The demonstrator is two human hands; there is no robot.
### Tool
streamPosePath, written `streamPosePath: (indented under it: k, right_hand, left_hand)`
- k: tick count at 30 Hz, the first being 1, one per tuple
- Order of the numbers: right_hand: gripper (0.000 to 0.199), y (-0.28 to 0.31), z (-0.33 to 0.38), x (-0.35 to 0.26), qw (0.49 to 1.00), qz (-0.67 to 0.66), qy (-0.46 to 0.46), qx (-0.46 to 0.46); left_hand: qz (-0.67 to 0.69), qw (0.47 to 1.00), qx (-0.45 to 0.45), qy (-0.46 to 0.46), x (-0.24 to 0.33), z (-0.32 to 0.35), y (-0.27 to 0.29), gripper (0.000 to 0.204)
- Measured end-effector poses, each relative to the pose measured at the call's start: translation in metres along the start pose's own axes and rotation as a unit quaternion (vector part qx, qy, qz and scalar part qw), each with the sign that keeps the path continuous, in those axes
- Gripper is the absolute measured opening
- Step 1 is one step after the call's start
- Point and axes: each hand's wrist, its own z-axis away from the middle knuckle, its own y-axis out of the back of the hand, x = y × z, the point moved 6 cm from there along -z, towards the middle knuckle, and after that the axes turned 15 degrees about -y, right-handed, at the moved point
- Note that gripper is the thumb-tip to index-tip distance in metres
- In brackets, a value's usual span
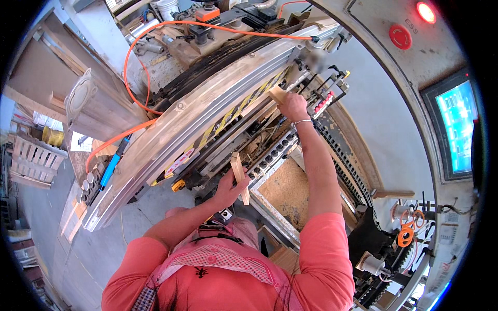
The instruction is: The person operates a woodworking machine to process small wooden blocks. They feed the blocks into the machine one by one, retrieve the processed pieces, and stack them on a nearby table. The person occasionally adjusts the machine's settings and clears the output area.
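Observation:
In my left hand (226,191) is a short, narrow wooden piece (238,168) with a pointed upper end. My fingers close around its middle, just in front of my body at the near end of the machine. My right arm reaches forward over the machine, and my right hand (294,108) grips another pale wooden piece (277,94). That piece lies near the far end of the machine, by the yellow-and-black striped guard (228,120). Whether it touches the machine I cannot tell. Beneath my right forearm runs a row of black round parts (271,157).
A tray of sawdust (285,189) lies below my right arm. At the right stands a control panel with a lit screen (456,127) and a red stop button (400,37). An orange hose (125,62) loops over the long beam at left. A wooden crate (36,158) stands far left.

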Motion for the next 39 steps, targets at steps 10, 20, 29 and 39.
streamPosePath:
  k: [10, 20, 29, 39]
  right_hand:
    - [0.038, 0.005, 0.003, -0.003, 1.000, 0.010, 0.003, -0.020]
    - [0.030, 0.005, 0.002, -0.002, 1.000, 0.003, 0.010, 0.004]
    - [0.037, 0.002, 0.001, 0.004, 1.000, -0.011, 0.007, -0.012]
    - [0.035, 0.012, -0.006, 0.016, 0.999, -0.026, -0.028, -0.016]
  left_hand:
    - [-0.002, 1.000, 0.000, 0.016, -0.001, 0.000, 0.001, 0.032]
    - [0.000, 1.000, -0.006, 0.016, 0.002, -0.001, 0.000, 0.032]
    - [0.029, 0.999, -0.011, 0.036, 0.006, -0.002, -0.002, 0.031]
    - [0.066, 0.997, -0.027, 0.027, -0.002, 0.001, -0.001, 0.031]
